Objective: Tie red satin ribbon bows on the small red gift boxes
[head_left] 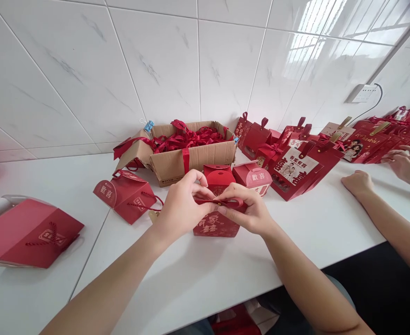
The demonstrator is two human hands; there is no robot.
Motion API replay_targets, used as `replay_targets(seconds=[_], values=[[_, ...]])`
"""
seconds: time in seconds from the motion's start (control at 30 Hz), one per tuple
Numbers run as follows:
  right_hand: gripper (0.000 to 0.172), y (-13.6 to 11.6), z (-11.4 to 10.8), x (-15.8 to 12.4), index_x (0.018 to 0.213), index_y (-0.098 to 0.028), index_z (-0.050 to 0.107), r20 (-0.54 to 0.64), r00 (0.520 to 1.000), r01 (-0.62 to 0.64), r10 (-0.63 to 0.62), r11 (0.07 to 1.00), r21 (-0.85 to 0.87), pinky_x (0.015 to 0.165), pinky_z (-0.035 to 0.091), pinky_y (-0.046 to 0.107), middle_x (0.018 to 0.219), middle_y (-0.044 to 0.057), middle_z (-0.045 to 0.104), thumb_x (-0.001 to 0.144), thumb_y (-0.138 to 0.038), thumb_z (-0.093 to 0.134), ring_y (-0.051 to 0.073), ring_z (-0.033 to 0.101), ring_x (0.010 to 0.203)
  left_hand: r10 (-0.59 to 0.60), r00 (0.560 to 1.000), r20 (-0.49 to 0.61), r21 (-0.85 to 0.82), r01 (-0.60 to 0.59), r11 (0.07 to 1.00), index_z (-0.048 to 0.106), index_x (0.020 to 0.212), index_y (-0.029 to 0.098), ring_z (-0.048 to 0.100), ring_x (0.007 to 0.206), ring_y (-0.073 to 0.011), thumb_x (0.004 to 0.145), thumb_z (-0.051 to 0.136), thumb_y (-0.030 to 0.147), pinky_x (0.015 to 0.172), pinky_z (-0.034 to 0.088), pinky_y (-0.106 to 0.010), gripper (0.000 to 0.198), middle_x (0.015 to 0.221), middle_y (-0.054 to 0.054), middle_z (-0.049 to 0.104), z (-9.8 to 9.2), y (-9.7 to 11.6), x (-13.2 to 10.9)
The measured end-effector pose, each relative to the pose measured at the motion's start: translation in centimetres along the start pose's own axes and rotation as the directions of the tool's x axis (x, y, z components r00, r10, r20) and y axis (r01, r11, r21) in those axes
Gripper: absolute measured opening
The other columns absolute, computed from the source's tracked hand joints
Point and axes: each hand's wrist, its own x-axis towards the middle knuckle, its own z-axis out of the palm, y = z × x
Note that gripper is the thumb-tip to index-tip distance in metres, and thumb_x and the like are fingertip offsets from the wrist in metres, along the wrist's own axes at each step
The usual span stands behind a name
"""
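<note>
A small red gift box (217, 226) with pale Chinese characters stands upright on the white table, between my hands. My left hand (185, 204) pinches the top edge of this box from the left. From the right, the thumb and fingers of my right hand (248, 209) close on the same top, where a dark red strap (238, 203) and a small gold stud show. Part of the box's top is hidden behind my fingers. Just behind it are another red box (219, 176) with a rounded flap and a pink-and-red box (252, 176).
A cardboard box (194, 158) of red ribbons sits against the tiled wall. Red boxes with rope handles (130, 195) lie left, beside a flat stack of red cartons (26, 228). Finished-looking gift bags (295, 172) stand right, near another person's hands (360, 182).
</note>
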Motion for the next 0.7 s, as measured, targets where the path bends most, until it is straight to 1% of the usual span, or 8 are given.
replay_targets(seconds=[0.1,0.2,0.27,0.3,0.4,0.5,0.63,0.7], values=[[0.015,-0.1,0.0,0.1,0.095,-0.022,0.073,-0.017,0.999,-0.037,0.038,0.999,0.005,0.066,0.048,0.03,0.075,0.002,0.06,0.08,-0.023,0.069,0.014,0.056,0.07,0.008,1.0,0.019,-0.013,-0.007,1.0,0.04,0.086,0.024,0.068,0.078,-0.0186,0.068,0.075,0.025,0.071,0.053,-0.031,0.039,0.081,0.003,0.072,-0.1,-0.4,0.2],[0.017,-0.2,0.0,0.1,0.096,-0.021,0.072,-0.057,0.98,-0.185,0.191,0.979,0.091,0.066,0.049,0.029,0.079,0.002,0.064,0.082,-0.03,0.067,0.015,0.059,0.073,0.042,0.999,0.031,0.055,-0.043,0.998,0.046,0.083,0.024,0.066,0.083,-0.0191,0.072,0.071,0.031,0.07,0.052,-0.03,0.029,0.084,0.002,0.069,-0.3,-0.6,0.4],[0.017,-0.3,0.0,0.2,0.089,-0.02,0.07,-0.096,0.954,-0.264,0.283,0.949,0.174,0.064,0.048,0.028,0.077,0.002,0.065,0.082,-0.035,0.067,0.015,0.059,0.072,0.06,0.997,0.039,0.125,-0.064,0.99,0.05,0.08,0.023,0.064,0.079,-0.0183,0.075,0.069,0.034,0.067,0.05,-0.029,0.022,0.083,0.001,0.067,-0.3,-0.6,0.5],[0.017,-0.3,0.0,0.2,0.084,-0.02,0.069,-0.117,0.945,-0.277,0.304,0.939,0.204,0.062,0.048,0.027,0.074,0.001,0.064,0.081,-0.036,0.068,0.014,0.058,0.069,0.067,0.997,0.038,0.148,-0.072,0.986,0.052,0.078,0.022,0.062,0.076,-0.0176,0.075,0.068,0.034,0.067,0.049,-0.029,0.021,0.082,0.001,0.067,-0.3,-0.6,0.6],[0.019,-0.2,0.2,0.3,0.074,-0.019,0.066,-0.156,0.937,-0.273,0.312,0.935,0.228,0.061,0.048,0.026,0.071,0.0,0.062,0.079,-0.036,0.07,0.013,0.057,0.066,0.098,0.995,0.024,0.156,-0.101,0.983,0.054,0.077,0.022,0.06,0.074,-0.0162,0.074,0.07,0.033,0.067,0.047,-0.027,0.02,0.08,0.002,0.066,0.0,-0.6,0.6],[0.018,0.0,0.5,0.3,0.076,-0.02,0.067,-0.192,0.932,-0.267,0.308,0.94,0.211,0.063,0.05,0.027,0.074,0.001,0.066,0.078,-0.037,0.071,0.014,0.06,0.068,0.11,0.994,0.018,0.159,-0.112,0.981,0.055,0.076,0.021,0.059,0.074,-0.0158,0.073,0.072,0.033,0.067,0.046,-0.027,0.021,0.079,0.003,0.065,0.4,-0.7,0.6],[0.021,0.2,0.9,0.1,0.076,-0.02,0.066,-0.248,0.921,-0.27,0.3,0.952,0.146,0.063,0.052,0.028,0.074,0.002,0.067,0.077,-0.04,0.071,0.016,0.062,0.068,0.107,0.994,0.011,0.166,-0.107,0.98,0.055,0.077,0.021,0.059,0.073,-0.0162,0.074,0.069,0.034,0.069,0.046,-0.028,0.018,0.08,0.002,0.066,0.9,-1.0,0.7],[0.021,0.2,1.0,0.1,0.078,-0.02,0.067,-0.242,0.924,-0.273,0.295,0.954,0.12,0.066,0.052,0.029,0.077,0.002,0.068,0.076,-0.04,0.072,0.016,0.063,0.071,0.104,0.995,0.008,0.168,-0.104,0.98,0.055,0.077,0.021,0.058,0.073,-0.0162,0.075,0.067,0.033,0.069,0.045,-0.028,0.017,0.08,0.002,0.066,1.0,-1.1,0.7]])
